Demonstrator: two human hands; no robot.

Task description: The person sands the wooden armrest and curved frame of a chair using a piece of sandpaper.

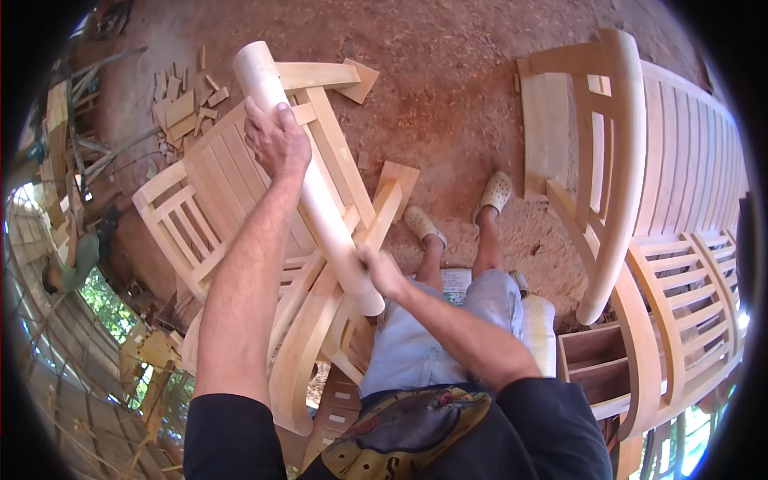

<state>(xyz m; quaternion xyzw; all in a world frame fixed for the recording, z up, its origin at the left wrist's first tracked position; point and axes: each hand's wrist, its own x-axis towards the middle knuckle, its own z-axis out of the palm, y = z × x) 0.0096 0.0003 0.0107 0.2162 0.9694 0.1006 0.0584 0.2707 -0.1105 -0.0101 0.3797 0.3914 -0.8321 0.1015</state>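
A long rounded pale wooden armrest (326, 210) lies slantwise along the side of a slatted wooden chair (228, 164) at the left. My left hand (278, 140) is wrapped over the upper part of this armrest, thumb and fingers on its top. Near the lower end, my right hand (380, 274) is blurred by motion and touches the side of the armrest. Whether that hand holds something small cannot be made out. Below the armrest, a curved wooden leg piece (300, 352) of the chair shows.
Another slatted wooden chair (664, 168) stands at the right, beside a wooden box with compartments (592, 360). Wood offcuts (180, 108) lie on the dirt floor (448, 96) at the upper left. A person (76, 260) is at the far left.
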